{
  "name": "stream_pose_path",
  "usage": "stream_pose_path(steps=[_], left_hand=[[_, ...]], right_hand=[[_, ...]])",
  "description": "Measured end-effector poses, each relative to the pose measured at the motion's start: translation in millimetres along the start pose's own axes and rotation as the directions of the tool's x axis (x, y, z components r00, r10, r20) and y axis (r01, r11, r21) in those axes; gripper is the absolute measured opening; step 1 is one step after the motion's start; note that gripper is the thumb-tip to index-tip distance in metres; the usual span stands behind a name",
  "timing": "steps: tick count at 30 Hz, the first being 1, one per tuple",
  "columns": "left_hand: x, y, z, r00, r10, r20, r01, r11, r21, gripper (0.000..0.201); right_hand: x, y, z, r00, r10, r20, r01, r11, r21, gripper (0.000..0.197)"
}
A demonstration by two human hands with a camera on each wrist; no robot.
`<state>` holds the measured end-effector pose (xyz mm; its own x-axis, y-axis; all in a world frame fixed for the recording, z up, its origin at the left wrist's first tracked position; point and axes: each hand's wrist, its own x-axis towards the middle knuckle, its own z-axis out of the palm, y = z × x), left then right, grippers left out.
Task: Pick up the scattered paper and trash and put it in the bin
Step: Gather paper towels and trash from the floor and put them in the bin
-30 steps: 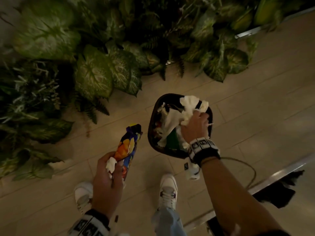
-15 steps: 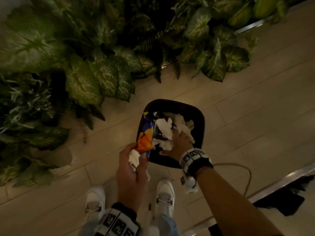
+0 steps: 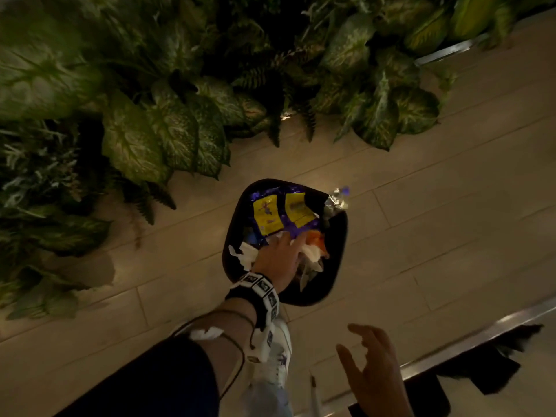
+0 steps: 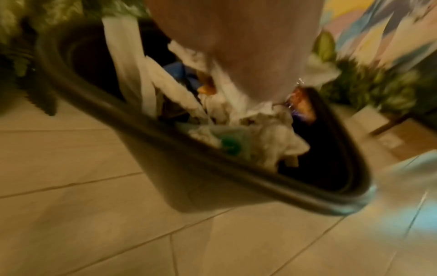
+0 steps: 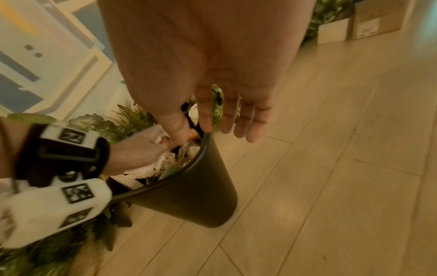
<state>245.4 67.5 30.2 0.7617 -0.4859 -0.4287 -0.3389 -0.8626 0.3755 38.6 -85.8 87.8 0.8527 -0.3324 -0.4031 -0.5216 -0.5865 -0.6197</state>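
trash: we see white crumpled paper (image 3: 311, 254) and a purple-yellow wrapper (image 3: 281, 216)
bin (image 3: 334, 284): black, holds both
left hand (image 3: 278, 260): presses paper; grip unclear
right hand (image 3: 373, 371): fingers loose, empty

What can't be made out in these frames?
- Left hand fingers: buried in the paper in the bin; left wrist view blurred, so grip unclear.
- Bin's depth: covered by the wrapper and paper.
- Right hand: forearm cut off by the head view's bottom edge.
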Motion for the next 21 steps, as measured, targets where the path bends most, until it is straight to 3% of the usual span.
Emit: stream_pose_path(steps=[2, 5, 7, 11, 12, 13, 15, 18, 21], left_hand=[[7, -8, 18, 0.990, -0.077, 0.114, 0.074, 0.997, 0.033, 0.062], [11, -8, 28, 0.943, -0.170, 0.287, 0.195, 0.979, -0.060, 0.079], [15, -5, 28, 0.897, -0.183, 0.403, 0.242, 0.965, -0.100, 0.092], [20, 1, 23, 0.759, -0.187, 0.624, 0.313, 0.945, -0.097, 0.112], [21, 0, 21, 0.751, -0.171, 0.638, 0.301, 0.948, -0.101, 0.112], [21, 0, 16, 0.756, -0.148, 0.637, 0.290, 0.949, -0.123, 0.111], [20, -1, 7, 0.813, -0.098, 0.574, 0.241, 0.954, -0.179, 0.105], [6, -1, -9, 0.915, -0.059, 0.400, 0.161, 0.961, -0.227, 0.085], [-15, -4, -35, 0.969, -0.039, 0.244, 0.102, 0.962, -0.252, 0.077]], right_hand=[[-13, 2, 7, 1.000, 0.029, 0.001, -0.029, 0.998, 0.048, 0.043], [-23, 1, 16, 0.998, 0.062, 0.018, -0.063, 0.995, 0.076, 0.051], [-23, -4, 17, 0.995, 0.089, 0.039, -0.092, 0.992, 0.086, 0.052], [-17, -6, 13, 0.992, 0.071, 0.103, -0.077, 0.996, 0.053, 0.051], [-15, -5, 11, 0.993, 0.056, 0.102, -0.060, 0.997, 0.043, 0.053], [-12, -5, 8, 0.993, 0.052, 0.106, -0.056, 0.998, 0.030, 0.054], [-7, -4, 2, 0.992, 0.058, 0.112, -0.059, 0.998, 0.008, 0.059], [-6, -4, -5, 0.992, 0.059, 0.107, -0.062, 0.998, 0.021, 0.067], [-12, -2, -5, 0.992, 0.086, 0.096, -0.088, 0.996, 0.022, 0.070]])
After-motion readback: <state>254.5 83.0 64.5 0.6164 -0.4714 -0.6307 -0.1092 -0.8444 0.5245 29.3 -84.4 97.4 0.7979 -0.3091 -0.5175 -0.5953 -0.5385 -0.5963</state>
